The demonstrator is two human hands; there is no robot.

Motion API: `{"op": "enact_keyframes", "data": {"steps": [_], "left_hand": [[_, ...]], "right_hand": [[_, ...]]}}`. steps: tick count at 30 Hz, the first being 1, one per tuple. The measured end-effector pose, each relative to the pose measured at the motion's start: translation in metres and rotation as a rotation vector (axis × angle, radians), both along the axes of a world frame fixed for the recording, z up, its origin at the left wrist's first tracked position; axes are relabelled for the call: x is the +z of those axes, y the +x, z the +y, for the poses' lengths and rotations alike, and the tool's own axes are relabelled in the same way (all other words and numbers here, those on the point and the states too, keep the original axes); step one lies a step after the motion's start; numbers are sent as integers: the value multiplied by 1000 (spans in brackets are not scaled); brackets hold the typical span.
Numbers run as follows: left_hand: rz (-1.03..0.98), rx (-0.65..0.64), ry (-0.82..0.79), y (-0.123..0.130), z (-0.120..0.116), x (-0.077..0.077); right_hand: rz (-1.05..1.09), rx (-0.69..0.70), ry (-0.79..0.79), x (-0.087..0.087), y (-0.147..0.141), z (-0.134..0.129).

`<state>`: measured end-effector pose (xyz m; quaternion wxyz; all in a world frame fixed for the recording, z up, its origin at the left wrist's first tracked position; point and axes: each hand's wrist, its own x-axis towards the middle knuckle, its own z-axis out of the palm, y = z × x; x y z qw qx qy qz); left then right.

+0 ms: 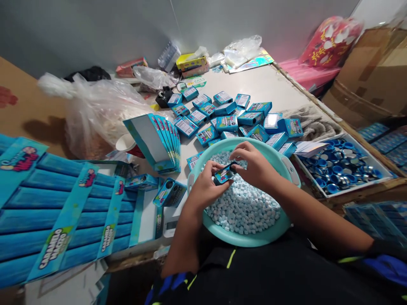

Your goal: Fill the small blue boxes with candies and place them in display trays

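A small blue candy tin (224, 174) with printed lettering is held tilted in my left hand (208, 184), with fingers and thumb wrapped around it. My right hand (252, 163) is closed at the tin's dark upper right end, its fingertips bunched there. Whatever those fingertips may hold is hidden. Both hands are over a turquoise basin (248, 242) with handles, which rests against my lap. Many small pale blue and white candies (246, 212) fill its bottom. Just left of the basin, another blue tin (170, 192) lies with a round opening showing.
Behind the basin, many blue tins (227, 123) lie scattered on the white table (216, 82). A white box of blue-and-silver caps (345, 165) stands right, beside a grey cloth (314, 123). Blue display cartons (70, 203) are stacked left, near a clear plastic bag (98, 110).
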<state>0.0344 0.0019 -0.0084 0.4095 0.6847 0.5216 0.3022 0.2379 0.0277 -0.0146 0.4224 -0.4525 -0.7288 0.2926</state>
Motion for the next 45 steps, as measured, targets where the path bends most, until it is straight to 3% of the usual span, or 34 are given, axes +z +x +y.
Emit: {"op": "enact_keyframes", "data": {"steps": [4,7,11,16,20,25,30,36,40,45], "left_hand": [[22,47,4,-1,0,-3],[-21,145,49,-1,0,-7],[-178,253,77,1,2,-9],[-289,323,48,2,8,-11],[-342,322,37,1,11,-15],[-300,259,48,-1,11,-18],[-139,84,155,-1,6,-18],[-79,-4,359,1,1,-18],[-32,45,358,12,-14,-15],[57,111,277,28,-28,-17]], "right_hand": [[-134,-113,-63,-3,7,4],[-371,-115,-164,-8,11,6],[-670,113,-237,-14,7,-3],[-673,386,-232,-8,-4,-22],[-773,483,-305,0,-13,-26],[-750,501,-426,3,-20,-24],[-823,493,-364,-6,-10,-16],[-839,371,-283,-11,6,-3],[-885,377,-257,-16,12,-4],[-820,388,-170,-34,26,0]]}}
